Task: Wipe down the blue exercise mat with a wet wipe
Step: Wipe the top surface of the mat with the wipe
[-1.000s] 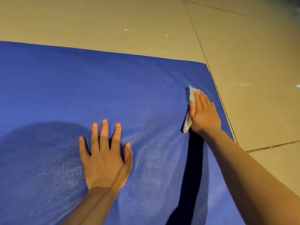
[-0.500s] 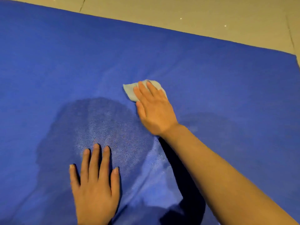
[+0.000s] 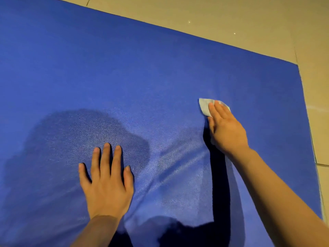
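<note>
Blue exercise mat (image 3: 142,77) laid flat on a tiled floor (image 3: 267,24). Right hand (image 3: 226,129), fingers (image 3: 216,111) straight and together, presses the wet wipe (image 3: 204,105) onto the mat near its right edge; the wipe protrudes beyond the fingertips. Left hand (image 3: 106,184) rests flat, fingers spread, holding nothing.

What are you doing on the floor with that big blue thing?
A person is cleaning a blue exercise mat that lies on a tiled floor. The right hand presses a pale wet wipe flat against the mat with straight fingers, over toward the mat's right side. The left hand rests flat on the mat, fingers spread, nearer the person. Parts of the mat near the hands look shiny, maybe damp from wiping.
</note>
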